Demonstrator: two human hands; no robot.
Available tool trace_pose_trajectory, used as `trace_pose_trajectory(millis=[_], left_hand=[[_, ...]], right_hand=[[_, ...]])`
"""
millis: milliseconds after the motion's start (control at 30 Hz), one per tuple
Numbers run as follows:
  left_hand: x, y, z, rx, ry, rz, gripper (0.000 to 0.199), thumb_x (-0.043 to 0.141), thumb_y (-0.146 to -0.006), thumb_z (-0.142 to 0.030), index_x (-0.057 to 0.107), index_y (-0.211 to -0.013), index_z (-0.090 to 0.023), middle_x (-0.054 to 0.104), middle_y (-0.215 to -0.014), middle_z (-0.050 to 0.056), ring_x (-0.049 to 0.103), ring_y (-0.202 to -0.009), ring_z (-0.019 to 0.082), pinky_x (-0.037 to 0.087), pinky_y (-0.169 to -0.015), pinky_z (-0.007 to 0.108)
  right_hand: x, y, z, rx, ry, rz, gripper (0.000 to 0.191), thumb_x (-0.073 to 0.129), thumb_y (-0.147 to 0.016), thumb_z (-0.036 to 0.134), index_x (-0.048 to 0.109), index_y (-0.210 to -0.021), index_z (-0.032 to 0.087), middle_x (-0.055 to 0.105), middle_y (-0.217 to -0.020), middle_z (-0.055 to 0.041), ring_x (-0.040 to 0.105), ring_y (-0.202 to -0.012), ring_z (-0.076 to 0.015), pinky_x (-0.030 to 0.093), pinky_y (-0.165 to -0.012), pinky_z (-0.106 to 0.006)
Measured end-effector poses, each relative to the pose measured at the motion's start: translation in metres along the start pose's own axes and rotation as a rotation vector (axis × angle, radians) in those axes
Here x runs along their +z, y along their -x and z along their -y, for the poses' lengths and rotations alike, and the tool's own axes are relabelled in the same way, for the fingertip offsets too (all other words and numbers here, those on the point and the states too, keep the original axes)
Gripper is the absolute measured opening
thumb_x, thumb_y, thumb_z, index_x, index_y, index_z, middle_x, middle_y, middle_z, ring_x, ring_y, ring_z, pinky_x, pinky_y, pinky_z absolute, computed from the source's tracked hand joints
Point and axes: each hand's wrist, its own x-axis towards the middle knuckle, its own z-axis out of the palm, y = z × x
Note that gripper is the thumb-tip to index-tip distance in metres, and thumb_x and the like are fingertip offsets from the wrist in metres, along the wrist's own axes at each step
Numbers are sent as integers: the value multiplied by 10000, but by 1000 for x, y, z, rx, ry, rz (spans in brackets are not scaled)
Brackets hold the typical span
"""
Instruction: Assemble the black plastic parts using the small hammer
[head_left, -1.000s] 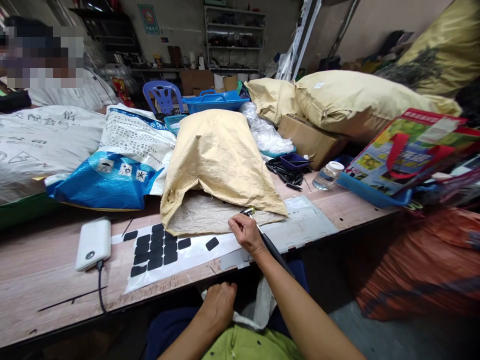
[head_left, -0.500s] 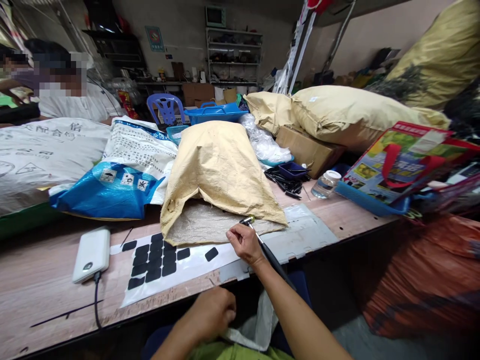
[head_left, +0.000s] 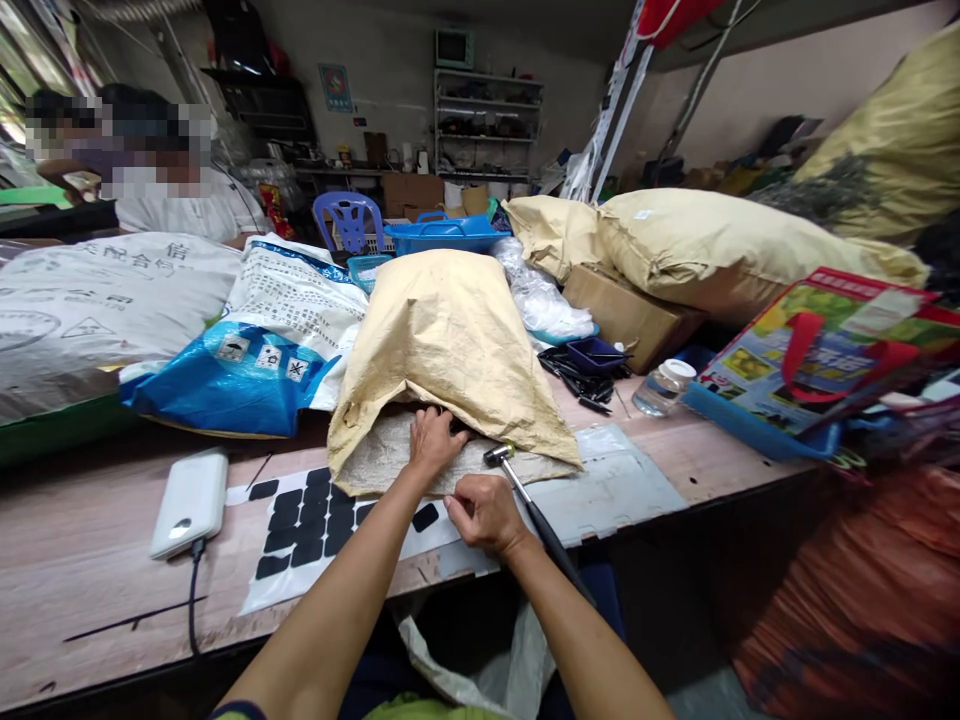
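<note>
A large tan woven sack [head_left: 457, 320] lies on the table with its open mouth facing me. My left hand [head_left: 435, 440] reaches into that mouth, palm down; its fingertips are partly hidden in the dark opening. My right hand [head_left: 484, 512] is closed just in front of the sack's lower edge, and whatever it may hold is too small to make out. Right beside it rests a small hammer [head_left: 536, 520] with a black handle, its head on the sack's edge. Black rounded squares [head_left: 311, 520] stick to a white sheet [head_left: 259, 590] at the left.
A white power bank [head_left: 191, 505] with a cable is on the left of the table. Blue-and-white sacks [head_left: 247, 370] lie behind it. To the right are black parts [head_left: 577, 380], a clear jar [head_left: 664, 388] and a blue tray [head_left: 757, 425]. A person [head_left: 187, 210] sits at the back left.
My left hand has moved from my lap up and forward into the sack's mouth. My right hand is slightly lower and still closed. The view has shifted a little.
</note>
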Motion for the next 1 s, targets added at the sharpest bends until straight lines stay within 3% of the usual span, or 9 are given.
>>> trace_pose_trajectory(millis=[167, 467, 567, 800, 1000], left_hand=[[5, -4, 0, -6, 8, 3, 234, 620, -896, -369, 752, -972, -191, 683, -1114, 139, 509, -1126, 321, 406, -933, 415], [-17, 48, 68, 95, 165, 46, 187, 731, -777, -322, 781, -938, -241, 709, -904, 36, 556, -984, 271, 408, -877, 374], [-16, 61, 68, 102, 184, 17, 181, 761, -748, -316, 772, -913, -244, 705, -903, 27, 549, -984, 271, 389, -880, 383], [-6, 68, 59, 104, 227, -37, 199, 751, -824, -395, 764, -980, -273, 712, -976, 21, 527, -1040, 279, 340, -913, 412], [-6, 69, 64, 124, 277, -37, 165, 778, -800, -334, 751, -950, -269, 710, -982, 5, 529, -1050, 260, 335, -918, 391]], right_hand=[[2, 0, -1, 6, 0, 6, 278, 592, -834, 288, 472, -594, 215, 582, -603, -2, 496, -572, -129, 300, -587, -278], [1, -1, -1, 2, -26, -24, 281, 577, -852, 296, 484, -602, 207, 577, -608, 2, 495, -581, -120, 298, -597, -272], [0, -1, -1, 9, -29, -69, 291, 562, -864, 299, 477, -601, 205, 547, -594, 11, 461, -557, -110, 284, -581, -272], [-1, 0, -2, 26, -14, -110, 256, 550, -876, 295, 503, -640, 209, 525, -610, 15, 464, -570, -117, 310, -592, -266], [4, -3, -6, 155, -1, -177, 102, 538, -866, 249, 625, -856, 197, 559, -687, 4, 530, -638, -145, 394, -655, -262]])
